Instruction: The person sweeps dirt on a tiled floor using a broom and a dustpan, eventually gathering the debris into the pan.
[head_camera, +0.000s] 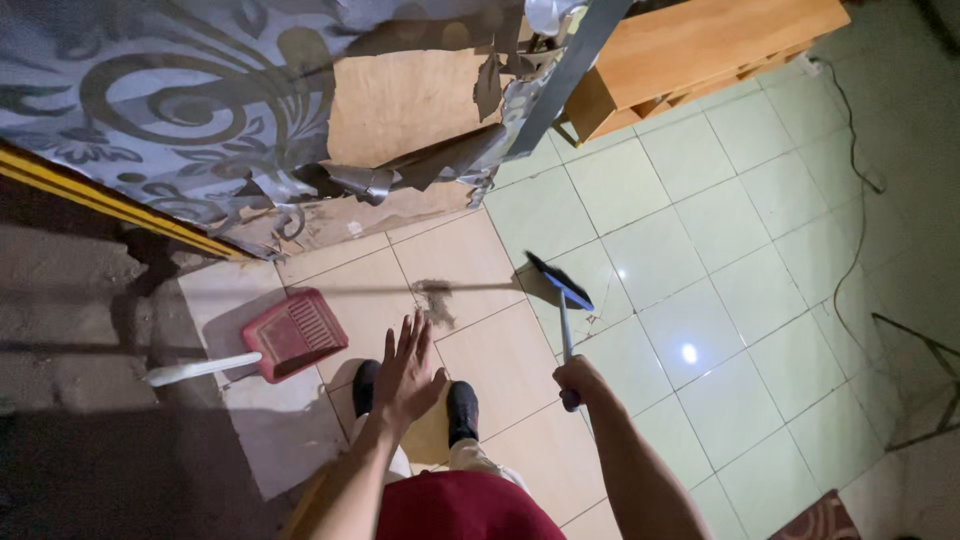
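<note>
My right hand (577, 382) grips the handle of a blue broom (560, 281), whose head rests on the tiled floor ahead of me. A small pile of dark dust (436, 297) lies on a beige tile just left of the broom head. My left hand (408, 373) hangs open in the air above my feet, fingers spread, holding nothing. A red dustpan (294, 334) with a white handle (200, 369) lies on the floor to the left of my left hand.
A door or panel (200, 100) with torn patterned grey covering stands at the upper left. A wooden piece of furniture (690, 50) stands at the back. A cable (855, 150) trails over the pale green tiles on the right. A raised concrete ledge (80, 300) lies at the left.
</note>
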